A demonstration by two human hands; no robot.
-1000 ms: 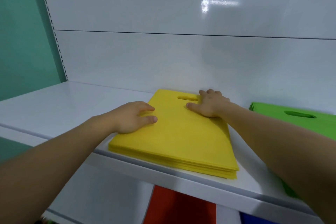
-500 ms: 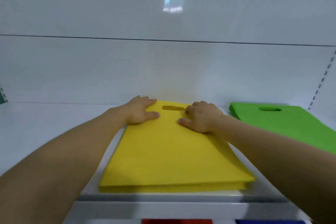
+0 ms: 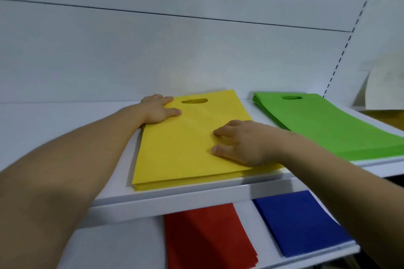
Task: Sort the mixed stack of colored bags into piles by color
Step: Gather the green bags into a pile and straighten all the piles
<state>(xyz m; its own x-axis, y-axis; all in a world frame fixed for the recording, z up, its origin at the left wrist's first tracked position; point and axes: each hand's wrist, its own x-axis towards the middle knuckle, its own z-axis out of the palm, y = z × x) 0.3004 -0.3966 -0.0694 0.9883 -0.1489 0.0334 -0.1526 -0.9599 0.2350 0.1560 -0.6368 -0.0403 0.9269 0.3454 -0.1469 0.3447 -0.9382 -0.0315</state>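
**Q:** Entry: where do your hands sit?

**A:** Both are on the yellow pile (image 3: 185, 159). My left hand (image 3: 156, 109) lies flat on its far left corner, fingers straight, the tips just beside the handle slot (image 3: 194, 101). It grips nothing. My right hand (image 3: 242, 142) rests on the pile's near right part, fingers loosely bent, thumb and fingertips pressing the top bag. It is released too, with nothing pinched.

**Q:** And the pile itself?

**A:** It lies flat on the white shelf (image 3: 185, 201), its near edge close to the shelf's front rim. The layers look roughly squared at the near left corner.

**Q:** The other colours, relative to the yellow?

**A:** The green pile (image 3: 323, 124) is to its right on the same shelf, near but apart, with white shelf showing between them. The red pile (image 3: 205, 236) is below it, one shelf down. The blue pile (image 3: 299, 223) is below and to the right, beside the red and apart from it.
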